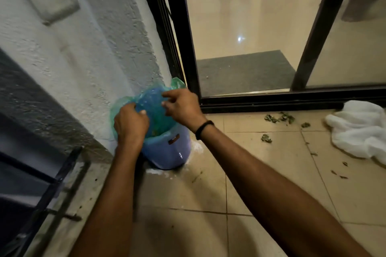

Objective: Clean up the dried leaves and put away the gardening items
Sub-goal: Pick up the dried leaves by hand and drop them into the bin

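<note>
A blue plastic bin stands on the tiled floor in the corner between the white wall and the sliding door. A green plastic bag liner fills its mouth and spills over the rim. My left hand grips the liner at the bin's left rim, thumb curled over the plastic. My right hand, with a black band on the wrist, hovers over the right rim with fingers bent at the liner; whether it pinches the plastic is unclear. Dried leaves lie scattered on the tiles to the right.
A white cloth lies crumpled on the floor at the right edge. The black-framed sliding door runs behind the bin, with a dark mat inside. A dark metal railing stands at the lower left. White powder rings the bin's base.
</note>
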The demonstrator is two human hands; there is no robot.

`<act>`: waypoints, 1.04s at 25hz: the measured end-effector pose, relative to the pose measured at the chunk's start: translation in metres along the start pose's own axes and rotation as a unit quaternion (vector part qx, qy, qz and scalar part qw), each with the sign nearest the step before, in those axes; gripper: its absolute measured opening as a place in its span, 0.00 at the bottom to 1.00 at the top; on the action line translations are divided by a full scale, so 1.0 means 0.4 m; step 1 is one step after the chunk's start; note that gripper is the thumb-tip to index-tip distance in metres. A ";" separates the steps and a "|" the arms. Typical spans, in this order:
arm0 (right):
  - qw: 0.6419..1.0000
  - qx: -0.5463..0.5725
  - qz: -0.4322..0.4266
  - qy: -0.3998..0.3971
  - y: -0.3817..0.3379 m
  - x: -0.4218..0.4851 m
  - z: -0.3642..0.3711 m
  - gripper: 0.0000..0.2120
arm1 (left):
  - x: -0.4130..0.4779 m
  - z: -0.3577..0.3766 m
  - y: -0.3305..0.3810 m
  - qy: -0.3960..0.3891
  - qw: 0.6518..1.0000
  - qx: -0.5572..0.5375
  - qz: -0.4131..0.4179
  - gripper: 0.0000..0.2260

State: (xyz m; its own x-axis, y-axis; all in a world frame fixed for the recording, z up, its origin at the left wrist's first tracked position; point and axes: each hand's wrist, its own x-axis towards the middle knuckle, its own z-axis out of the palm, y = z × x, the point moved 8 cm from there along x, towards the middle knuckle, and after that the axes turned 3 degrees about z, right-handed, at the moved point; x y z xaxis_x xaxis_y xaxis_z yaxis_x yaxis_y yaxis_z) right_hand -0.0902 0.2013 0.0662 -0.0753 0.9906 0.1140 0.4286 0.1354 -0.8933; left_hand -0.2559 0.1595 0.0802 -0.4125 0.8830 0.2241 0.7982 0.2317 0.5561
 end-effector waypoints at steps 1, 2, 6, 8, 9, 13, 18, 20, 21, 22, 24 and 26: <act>0.998 0.049 0.011 0.029 0.024 -0.010 -0.032 0.10 | -0.007 -0.014 0.032 0.038 0.999 -0.020 0.026 0.15; 0.995 0.072 0.017 0.064 0.047 -0.024 -0.080 0.09 | -0.018 -0.021 0.071 0.080 0.994 -0.049 0.059 0.14; 0.986 0.003 0.087 0.145 0.240 -0.100 -0.288 0.07 | -0.131 0.066 0.307 0.140 0.948 -0.206 0.196 0.08; 0.971 -0.061 0.148 0.176 0.398 -0.153 -0.362 0.07 | -0.202 0.193 0.410 0.077 0.938 -0.240 0.238 0.07; 0.961 -0.094 0.182 0.187 0.473 -0.186 -0.390 0.07 | -0.231 0.269 0.445 0.036 0.936 -0.241 0.254 0.07; 0.913 -0.148 0.284 0.252 0.710 -0.290 -0.492 0.10 | -0.318 0.628 0.477 -0.159 0.939 -0.142 0.271 0.12; 0.869 -0.152 0.361 0.303 0.912 -0.271 -0.633 0.18 | -0.414 0.963 0.407 -0.317 0.918 -0.078 0.225 0.22; 0.867 -0.177 0.357 0.300 0.952 -0.233 -0.681 0.20 | -0.434 0.999 0.407 -0.275 0.922 -0.076 0.263 0.15; 0.868 -0.193 0.351 0.292 0.968 -0.211 -0.696 0.20 | -0.442 1.001 0.408 -0.255 0.922 -0.084 0.280 0.10; 0.873 -0.214 0.342 0.276 0.982 -0.185 -0.702 0.20 | -0.447 0.998 0.409 -0.242 0.922 -0.096 0.288 0.07; 0.876 -0.269 0.333 0.224 1.013 -0.139 -0.701 0.14 | -0.442 0.986 0.409 -0.225 0.928 -0.125 0.270 0.07; 0.869 -0.298 0.330 0.216 1.027 -0.112 -0.710 0.09 | -0.424 0.977 0.412 -0.213 0.935 -0.146 0.245 0.07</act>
State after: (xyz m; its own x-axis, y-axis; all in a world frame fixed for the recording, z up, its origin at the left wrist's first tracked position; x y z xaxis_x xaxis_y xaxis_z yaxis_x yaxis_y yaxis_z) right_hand 0.3448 0.2178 -0.1825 0.6540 0.7532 -0.0703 0.6501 -0.6071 -0.4571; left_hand 0.1172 0.2077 -0.1790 0.2325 0.9506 0.2057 0.6656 -0.3098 0.6790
